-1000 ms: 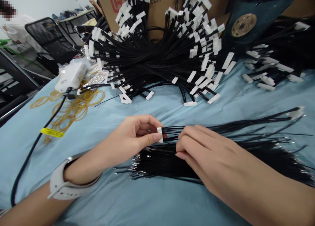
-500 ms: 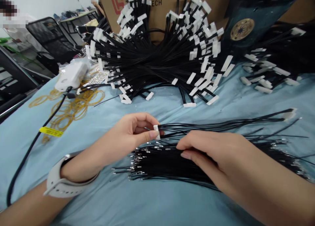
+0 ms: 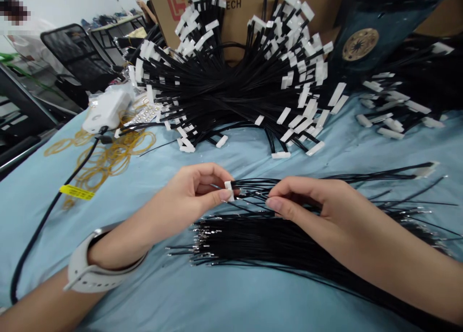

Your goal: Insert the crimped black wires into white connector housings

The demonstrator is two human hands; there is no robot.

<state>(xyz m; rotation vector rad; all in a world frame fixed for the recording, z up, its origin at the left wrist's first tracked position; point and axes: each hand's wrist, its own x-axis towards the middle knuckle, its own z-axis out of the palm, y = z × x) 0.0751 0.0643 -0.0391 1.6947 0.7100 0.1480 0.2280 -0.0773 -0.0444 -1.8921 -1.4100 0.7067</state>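
Note:
My left hand [image 3: 188, 197] pinches a small white connector [image 3: 229, 189] between thumb and fingers; thin black wires run from it to the right. My right hand [image 3: 318, 206] pinches a single black wire [image 3: 257, 196] just right of the connector, its metal tip pointing at it. Below both hands lies a loose bundle of black wires with metal terminals [image 3: 253, 240] on the blue cloth [image 3: 202, 298]. A white watch is on my left wrist.
A big heap of finished black harnesses with white connectors [image 3: 246, 81] fills the back, against a cardboard box [image 3: 246, 4]. More harnesses [image 3: 394, 105] lie at right. Yellow rubber bands [image 3: 104, 158], a white charger [image 3: 104, 112] and its black cable [image 3: 43, 221] lie left. Black chairs stand beyond.
My right hand has lifted off the loose bundle with one wire pinched and brought its tip up toward the connector. My left hand has stayed almost still.

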